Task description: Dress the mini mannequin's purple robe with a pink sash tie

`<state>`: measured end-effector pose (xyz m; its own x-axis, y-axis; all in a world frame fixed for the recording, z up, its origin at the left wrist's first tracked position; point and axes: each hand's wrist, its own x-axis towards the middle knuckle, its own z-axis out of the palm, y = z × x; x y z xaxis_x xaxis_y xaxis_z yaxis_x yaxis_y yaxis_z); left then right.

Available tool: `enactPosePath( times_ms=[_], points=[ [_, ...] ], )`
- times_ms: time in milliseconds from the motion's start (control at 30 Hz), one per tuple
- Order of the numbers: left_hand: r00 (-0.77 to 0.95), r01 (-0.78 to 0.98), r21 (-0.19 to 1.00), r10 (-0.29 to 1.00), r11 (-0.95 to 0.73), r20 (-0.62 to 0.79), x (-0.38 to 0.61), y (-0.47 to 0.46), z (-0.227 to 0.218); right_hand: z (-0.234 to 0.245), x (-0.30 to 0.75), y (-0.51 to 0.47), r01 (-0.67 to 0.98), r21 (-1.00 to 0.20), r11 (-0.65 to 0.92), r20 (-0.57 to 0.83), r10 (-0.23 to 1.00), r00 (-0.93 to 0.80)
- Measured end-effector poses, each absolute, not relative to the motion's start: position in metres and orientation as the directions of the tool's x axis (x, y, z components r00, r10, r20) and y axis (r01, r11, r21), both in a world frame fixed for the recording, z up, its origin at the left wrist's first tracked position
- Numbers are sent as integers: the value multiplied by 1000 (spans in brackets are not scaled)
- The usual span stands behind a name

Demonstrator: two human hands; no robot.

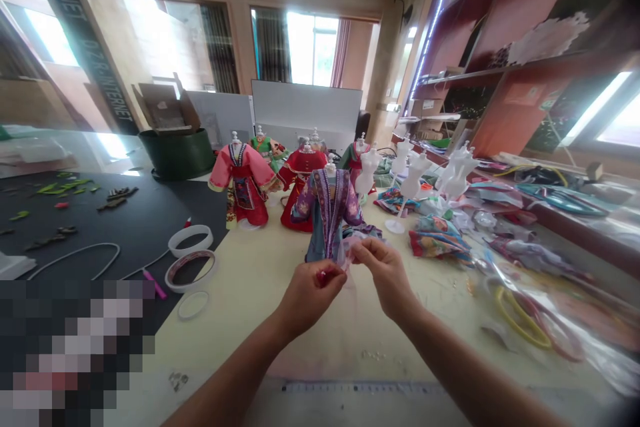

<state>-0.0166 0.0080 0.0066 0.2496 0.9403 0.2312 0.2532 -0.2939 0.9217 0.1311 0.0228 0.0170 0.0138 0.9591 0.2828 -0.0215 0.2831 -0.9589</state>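
Both my hands are over the yellowish work surface (260, 327), in front of a small dress form in a purple and blue-grey robe (327, 223). A sheer pale pink piece of fabric (346, 253) is stretched between them, close to the robe's lower front. My left hand (311, 297) is closed, thumb and fingertips pinching the fabric's near edge. Something small and dark red shows at its curled fingers; I cannot make out what. My right hand (390, 275) pinches the fabric's other side. Whether the fabric touches the robe is unclear.
Behind stand forms in a pink robe (245, 180) and a red robe (301, 180), and several bare white forms (411, 177). Tape rolls (191, 271) lie left; patterned cloth (440, 237) and yellow-handled scissors (520, 317) lie right. A ruler (355, 387) runs along the front.
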Motion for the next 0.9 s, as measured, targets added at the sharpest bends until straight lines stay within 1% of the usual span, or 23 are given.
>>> enactPosePath(
  times_ms=[167,367,467,567,700,767,900],
  points=[
    [301,275,943,948,-189,102,-16,8,10,5,133,23,-51,-952,301,300,954,20],
    [276,132,991,961,-11,-26,-18,12,7,-1,137,21,-76,-942,326,325,945,20],
    [287,86,991,950,106,-126,-19,14,6,0,140,22,-161,-935,315,312,949,42],
    [329,-12,988,934,153,-140,-20,16,4,3,143,24,-293,-916,273,277,960,29],
    [372,-134,967,915,217,-153,-21,20,-2,7,146,26,-438,-887,148,180,983,-31],
    [377,-160,955,910,249,-174,-22,22,-5,9,149,27,-472,-874,116,157,986,-49],
    [339,-183,948,922,259,-187,-24,25,-7,12,156,29,-494,-858,140,181,983,-37]
  ],
)
